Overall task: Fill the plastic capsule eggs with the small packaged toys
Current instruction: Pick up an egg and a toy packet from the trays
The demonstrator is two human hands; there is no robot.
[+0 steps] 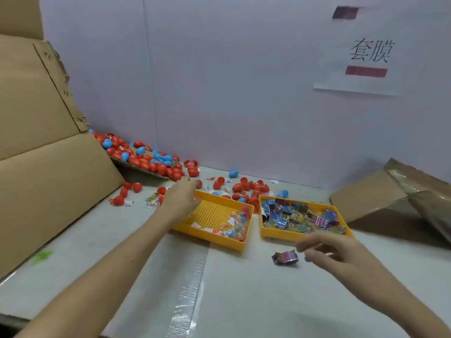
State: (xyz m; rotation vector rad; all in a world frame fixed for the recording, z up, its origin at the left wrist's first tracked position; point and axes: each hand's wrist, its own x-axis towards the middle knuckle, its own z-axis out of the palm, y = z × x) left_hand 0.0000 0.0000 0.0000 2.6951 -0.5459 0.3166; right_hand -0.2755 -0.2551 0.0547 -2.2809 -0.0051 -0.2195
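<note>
Red and blue plastic capsule eggs (146, 159) spill from a cardboard flap at the back left, and more red eggs (246, 189) lie behind the trays. My left hand (181, 195) reaches past the back corner of the left yellow tray (212, 240), its fingers curled over a red capsule egg (199, 184) that is mostly hidden. The right yellow tray (264, 234) holds several small packaged toys (297, 215). One purple toy packet (285, 257) lies on the table in front of it. My right hand (329, 254) hovers beside that packet with loosely curled fingers, holding nothing.
A tall cardboard box (44, 167) stands along the left side. A flattened cardboard box (390, 191) lies at the right. A white wall with a paper sign (366, 54) closes the back. The left tray holds a few clear-wrapped bits (234, 225).
</note>
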